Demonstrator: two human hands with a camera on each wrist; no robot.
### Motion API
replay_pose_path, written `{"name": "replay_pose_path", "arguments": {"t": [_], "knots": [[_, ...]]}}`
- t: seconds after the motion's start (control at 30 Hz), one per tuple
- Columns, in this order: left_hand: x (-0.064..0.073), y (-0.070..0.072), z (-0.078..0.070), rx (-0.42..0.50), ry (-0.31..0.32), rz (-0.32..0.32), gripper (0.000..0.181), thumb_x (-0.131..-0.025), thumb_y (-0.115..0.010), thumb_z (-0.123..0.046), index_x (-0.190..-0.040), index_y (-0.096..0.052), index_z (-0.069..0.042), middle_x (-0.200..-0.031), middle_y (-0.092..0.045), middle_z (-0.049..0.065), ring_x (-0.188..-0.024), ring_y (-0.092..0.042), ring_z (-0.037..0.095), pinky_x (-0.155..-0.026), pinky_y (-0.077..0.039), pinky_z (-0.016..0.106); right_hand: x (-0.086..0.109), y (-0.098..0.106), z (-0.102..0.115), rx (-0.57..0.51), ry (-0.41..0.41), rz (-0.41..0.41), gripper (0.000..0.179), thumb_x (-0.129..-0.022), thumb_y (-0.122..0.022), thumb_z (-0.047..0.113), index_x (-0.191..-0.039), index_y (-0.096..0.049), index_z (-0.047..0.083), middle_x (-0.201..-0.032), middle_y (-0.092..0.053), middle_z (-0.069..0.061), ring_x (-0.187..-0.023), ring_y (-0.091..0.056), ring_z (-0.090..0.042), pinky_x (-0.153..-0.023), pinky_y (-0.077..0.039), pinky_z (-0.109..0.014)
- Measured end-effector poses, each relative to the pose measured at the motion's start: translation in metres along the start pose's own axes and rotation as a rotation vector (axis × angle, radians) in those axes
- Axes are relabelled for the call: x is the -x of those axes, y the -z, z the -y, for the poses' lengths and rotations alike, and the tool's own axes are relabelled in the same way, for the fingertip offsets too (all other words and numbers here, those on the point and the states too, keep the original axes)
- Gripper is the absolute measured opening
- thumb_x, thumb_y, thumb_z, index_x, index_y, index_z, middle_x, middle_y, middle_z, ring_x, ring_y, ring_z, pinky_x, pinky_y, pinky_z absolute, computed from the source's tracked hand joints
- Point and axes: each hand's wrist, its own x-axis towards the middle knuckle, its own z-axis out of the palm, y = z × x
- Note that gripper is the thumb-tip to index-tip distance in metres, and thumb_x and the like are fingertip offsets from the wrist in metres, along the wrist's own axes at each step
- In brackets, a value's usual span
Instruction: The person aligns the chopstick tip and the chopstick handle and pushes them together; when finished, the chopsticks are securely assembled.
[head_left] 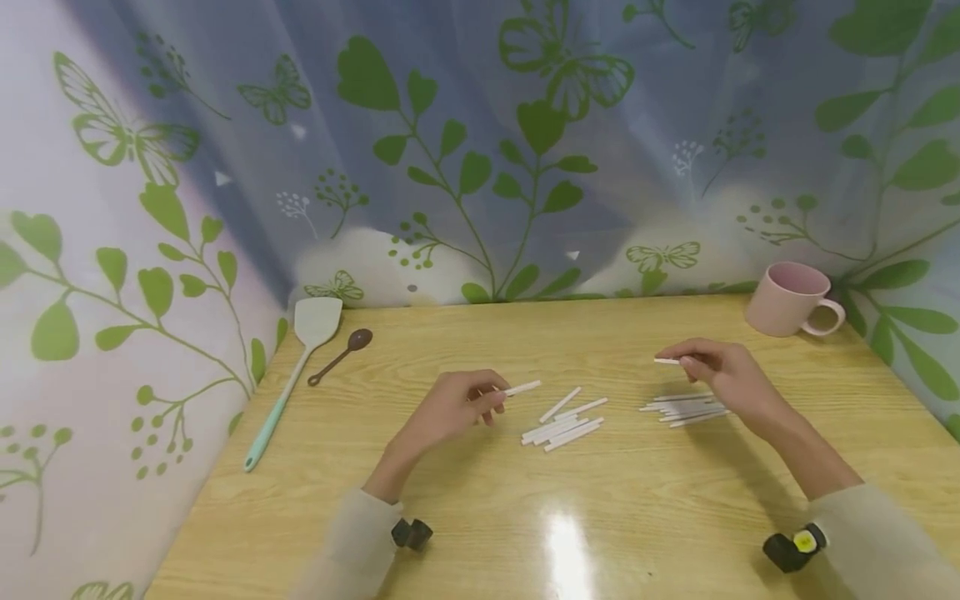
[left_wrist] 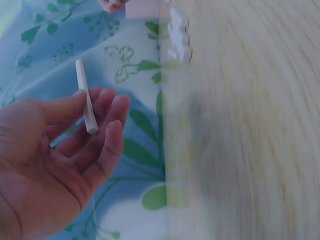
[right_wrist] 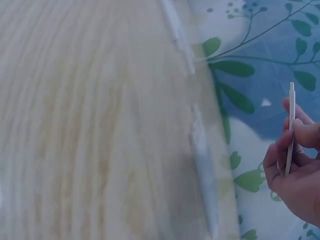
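My left hand [head_left: 456, 407] pinches a short white stick [head_left: 525, 388] between thumb and fingers, above the table. In the left wrist view this white stick [left_wrist: 82, 80] has a blunt, flat end, and the other fingers curl loosely behind it. A loose pile of similar white sticks [head_left: 562, 430] lies just right of that hand. My right hand [head_left: 726, 377] pinches a thinner white stick [head_left: 665, 361], raised over a second pile of thin white sticks [head_left: 684, 408]. The right wrist view shows this thin stick [right_wrist: 291, 107] with a narrower tip.
A pink mug [head_left: 783, 304] stands at the back right corner of the wooden table [head_left: 480, 517]. At the left lie a spatula [head_left: 294, 379] with a green handle and a small brown spoon [head_left: 341, 357]. A leaf-and-butterfly patterned curtain [head_left: 450, 167] hangs along the table's back edge.
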Motion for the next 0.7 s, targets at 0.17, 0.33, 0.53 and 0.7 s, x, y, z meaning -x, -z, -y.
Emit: {"name": "replay_pose_path", "arguments": {"t": [0.17, 0.33, 0.53, 0.7], "knots": [[0.01, 0.018, 0.002, 0.056, 0.034, -0.069, 0.013, -0.107, -0.062, -0.02, -0.108, -0.072, -0.011, -0.096, -0.075, 0.014, -0.082, -0.074, 0.034, -0.071, -0.061, 0.046, -0.004, -0.002, 0.01, -0.002, 0.011, -0.017, 0.032, -0.111, -0.053, 0.026, -0.131, -0.069, 0.006, -0.132, -0.066, -0.007, -0.107, -0.06, -0.001, -0.085, -0.052, -0.019], [0.018, 0.033, -0.003, 0.059, 0.002, -0.13, 0.014, -0.105, -0.064, -0.022, -0.109, -0.072, -0.01, -0.089, -0.075, 0.007, -0.076, -0.073, 0.022, -0.069, -0.061, 0.041, -0.001, -0.01, 0.025, -0.037, 0.078, -0.011, 0.028, -0.11, -0.054, 0.019, -0.13, -0.069, 0.006, -0.126, -0.067, -0.002, -0.105, -0.062, -0.005, -0.085, -0.053, -0.018], [0.021, 0.039, -0.017, 0.025, -0.085, -0.168, 0.022, -0.104, -0.066, -0.018, -0.124, -0.075, -0.016, -0.083, -0.074, 0.002, -0.071, -0.07, 0.012, -0.066, -0.059, 0.033, 0.005, -0.023, 0.055, -0.099, 0.18, -0.006, 0.024, -0.108, -0.057, 0.011, -0.127, -0.07, 0.005, -0.118, -0.069, 0.003, -0.101, -0.062, -0.011, -0.086, -0.053, -0.018], [0.021, 0.037, -0.028, 0.04, -0.135, -0.173, 0.021, -0.105, -0.065, -0.023, -0.122, -0.077, -0.018, -0.087, -0.076, -0.004, -0.074, -0.071, 0.01, -0.069, -0.06, 0.038, 0.001, -0.035, 0.076, -0.14, 0.213, -0.006, 0.023, -0.109, -0.056, 0.013, -0.123, -0.07, 0.002, -0.097, -0.068, 0.001, -0.079, -0.059, -0.016, -0.063, -0.05, -0.027]]}}
